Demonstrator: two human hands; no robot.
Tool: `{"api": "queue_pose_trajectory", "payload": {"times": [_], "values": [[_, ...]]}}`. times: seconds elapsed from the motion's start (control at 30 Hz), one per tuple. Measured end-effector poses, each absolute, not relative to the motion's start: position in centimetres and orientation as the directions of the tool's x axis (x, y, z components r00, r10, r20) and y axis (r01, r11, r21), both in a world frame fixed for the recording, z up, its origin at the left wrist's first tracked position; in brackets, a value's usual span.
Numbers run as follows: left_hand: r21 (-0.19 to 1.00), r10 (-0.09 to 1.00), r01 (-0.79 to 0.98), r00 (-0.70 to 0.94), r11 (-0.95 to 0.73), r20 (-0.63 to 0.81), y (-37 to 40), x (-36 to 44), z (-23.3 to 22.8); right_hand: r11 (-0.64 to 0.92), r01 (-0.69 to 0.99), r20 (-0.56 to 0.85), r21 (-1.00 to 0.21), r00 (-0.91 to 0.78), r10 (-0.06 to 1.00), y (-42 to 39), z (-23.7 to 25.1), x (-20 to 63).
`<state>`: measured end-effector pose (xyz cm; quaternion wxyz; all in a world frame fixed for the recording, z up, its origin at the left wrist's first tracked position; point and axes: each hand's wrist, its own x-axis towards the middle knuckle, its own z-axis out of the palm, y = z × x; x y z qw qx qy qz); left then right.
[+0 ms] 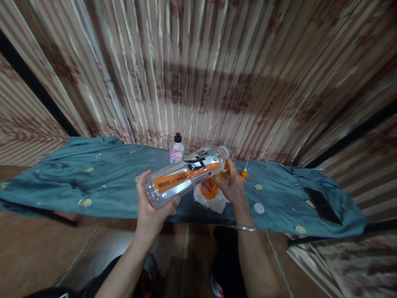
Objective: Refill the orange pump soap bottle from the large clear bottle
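My left hand (150, 203) is wrapped around the base of a large clear plastic bottle (186, 174) with a silver and orange label. This bottle is tilted, its uncapped-looking neck up to the right. My right hand (232, 184) is closed near that neck, with see-through orange plastic between thumb and fingers; it appears to grip the upper part of an orange bottle (208, 188). The clear bottle hides part of the orange one. Under the orange bottle lies crumpled white tissue (214, 203). Whether my right fingers also touch the clear bottle is hidden.
Behind the clear bottle stands a small bottle (176, 154) with a black cap and pink label. To the right are an orange-handled screwdriver (245, 174), a white round disc (259, 207) and a black phone (322, 205). A green patterned cloth (114, 186) covers the narrow table before a curtain.
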<state>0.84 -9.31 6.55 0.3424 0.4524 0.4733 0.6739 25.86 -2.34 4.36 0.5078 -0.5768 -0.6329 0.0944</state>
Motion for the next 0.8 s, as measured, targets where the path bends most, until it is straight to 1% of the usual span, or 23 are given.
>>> {"api": "queue_pose_trajectory", "payload": {"times": [0.1, 0.17, 0.37, 0.47, 0.8], "values": [[0.968, 0.912, -0.058, -0.352, -0.244, 0.209, -9.48, 0.93, 7.26, 0.307, 0.645, 0.533, -0.7, 0.186, 0.825, -2.37, 4.35, 25.92], [0.971, 0.919, -0.069, -0.346, -0.229, 0.192, -9.53, 0.91, 7.32, 0.305, 0.649, 0.535, -0.697, 0.187, 0.824, -2.38, 4.32, 25.95], [0.96, 0.909, -0.053, -0.339, -0.274, 0.241, -9.46, 0.8, 6.81, 0.317, 0.653, 0.548, -0.688, 0.181, 0.816, -2.36, 4.29, 25.91], [0.964, 0.907, -0.028, -0.346, -0.265, 0.239, -9.48, 0.78, 6.99, 0.309, 0.666, 0.556, -0.679, 0.192, 0.809, -2.32, 4.3, 25.9], [0.968, 0.92, -0.055, -0.33, -0.243, 0.212, -9.52, 0.73, 7.19, 0.3, 0.67, 0.541, -0.679, 0.18, 0.821, -2.44, 4.52, 25.96]]}}
